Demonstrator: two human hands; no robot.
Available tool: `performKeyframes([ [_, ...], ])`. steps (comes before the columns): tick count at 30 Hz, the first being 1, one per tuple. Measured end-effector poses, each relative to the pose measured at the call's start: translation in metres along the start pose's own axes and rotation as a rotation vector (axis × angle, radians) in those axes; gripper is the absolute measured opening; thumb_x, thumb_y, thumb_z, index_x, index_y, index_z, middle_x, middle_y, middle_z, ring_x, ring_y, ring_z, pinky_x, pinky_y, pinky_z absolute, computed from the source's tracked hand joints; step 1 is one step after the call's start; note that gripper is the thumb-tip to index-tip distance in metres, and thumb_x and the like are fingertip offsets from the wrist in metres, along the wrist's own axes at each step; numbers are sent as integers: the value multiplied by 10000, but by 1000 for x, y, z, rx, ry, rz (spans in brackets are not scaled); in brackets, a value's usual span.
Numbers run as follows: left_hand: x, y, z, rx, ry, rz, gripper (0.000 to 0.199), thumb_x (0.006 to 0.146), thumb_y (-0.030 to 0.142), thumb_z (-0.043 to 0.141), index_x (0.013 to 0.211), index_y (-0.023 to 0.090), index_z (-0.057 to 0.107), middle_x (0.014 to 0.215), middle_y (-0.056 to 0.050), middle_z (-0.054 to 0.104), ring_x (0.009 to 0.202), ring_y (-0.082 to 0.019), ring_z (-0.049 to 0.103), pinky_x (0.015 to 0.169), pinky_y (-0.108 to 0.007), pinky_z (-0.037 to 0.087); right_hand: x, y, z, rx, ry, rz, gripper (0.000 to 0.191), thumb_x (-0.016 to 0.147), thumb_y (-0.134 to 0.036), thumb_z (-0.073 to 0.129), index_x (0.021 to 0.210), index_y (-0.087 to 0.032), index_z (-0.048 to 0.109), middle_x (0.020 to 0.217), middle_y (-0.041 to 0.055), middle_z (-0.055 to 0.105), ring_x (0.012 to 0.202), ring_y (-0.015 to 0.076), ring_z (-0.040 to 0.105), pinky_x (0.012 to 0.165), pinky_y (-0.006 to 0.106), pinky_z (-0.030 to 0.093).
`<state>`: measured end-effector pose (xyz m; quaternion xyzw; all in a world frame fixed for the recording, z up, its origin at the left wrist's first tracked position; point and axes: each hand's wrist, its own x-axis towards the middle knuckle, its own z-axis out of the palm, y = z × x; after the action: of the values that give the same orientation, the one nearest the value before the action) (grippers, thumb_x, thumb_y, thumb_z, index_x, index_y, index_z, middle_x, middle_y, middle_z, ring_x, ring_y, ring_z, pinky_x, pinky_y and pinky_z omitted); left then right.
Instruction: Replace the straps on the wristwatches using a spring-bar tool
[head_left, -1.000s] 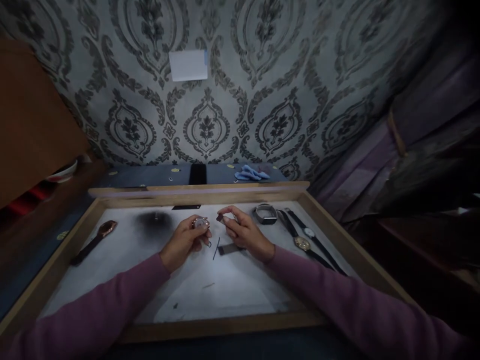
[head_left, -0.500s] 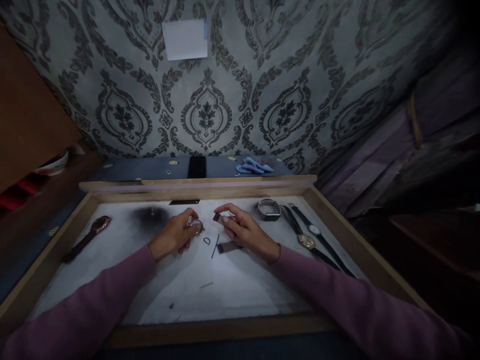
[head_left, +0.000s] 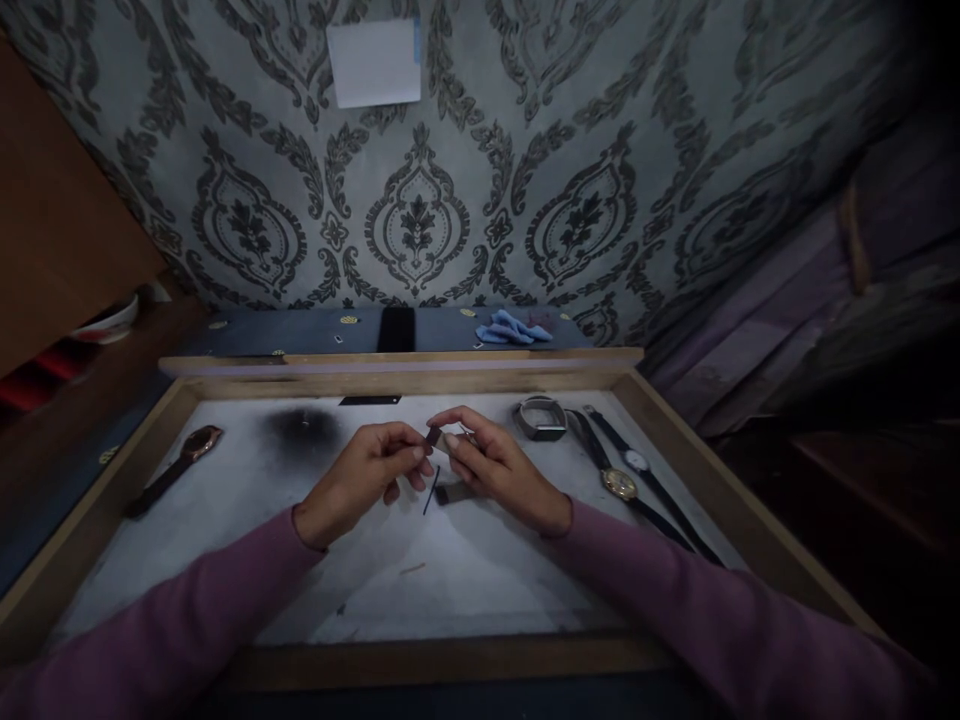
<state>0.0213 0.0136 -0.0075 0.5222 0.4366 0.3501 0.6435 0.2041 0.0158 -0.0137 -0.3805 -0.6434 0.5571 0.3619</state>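
My right hand [head_left: 506, 475] is closed on a short brownish watch strap [head_left: 442, 441], its dark end poking out between thumb and fingers. My left hand [head_left: 371, 472] has its thumb and forefinger pinched together at that dark end. Whether a watch case is still inside the left hand is hidden. Below the fingers, a thin dark rod [head_left: 431, 490] lies on the white work surface [head_left: 360, 600]. A second strap piece [head_left: 454, 493] with a dark end rests partly under my right hand.
A wooden rim [head_left: 420, 665] frames the surface. At left lies a brown-strapped watch [head_left: 196, 445]; at right are a silver-banded watch [head_left: 541, 418], a gold-faced watch [head_left: 619, 484] and a white-faced watch [head_left: 636, 460]. Behind sit a black phone-like slab [head_left: 396, 330] and blue cloth [head_left: 514, 328].
My left hand has moved right to the strap in my right hand. The round watch case it held no longer shows, and the small curved dark piece on the surface is now hidden.
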Motion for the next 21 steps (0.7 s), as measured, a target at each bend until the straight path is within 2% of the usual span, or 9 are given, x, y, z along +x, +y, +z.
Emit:
performKeyframes([
  [12,0,-1,-1,-63,4,-9,209,712,337,694,715,137,633,682,-48,664,540,-120,593,376,-173,323,-1,5,-1,-52,3,-35,321,931,-425,468,1114,-165,519,551,-83,388,452,70,299,415,188,243],
  [21,0,1,1,-80,18,-33,216,722,340,707,732,134,643,655,-39,667,522,-119,591,385,-181,322,-3,8,2,-99,-46,-66,326,944,-433,450,1123,-166,506,607,-59,430,523,88,383,461,194,306],
])
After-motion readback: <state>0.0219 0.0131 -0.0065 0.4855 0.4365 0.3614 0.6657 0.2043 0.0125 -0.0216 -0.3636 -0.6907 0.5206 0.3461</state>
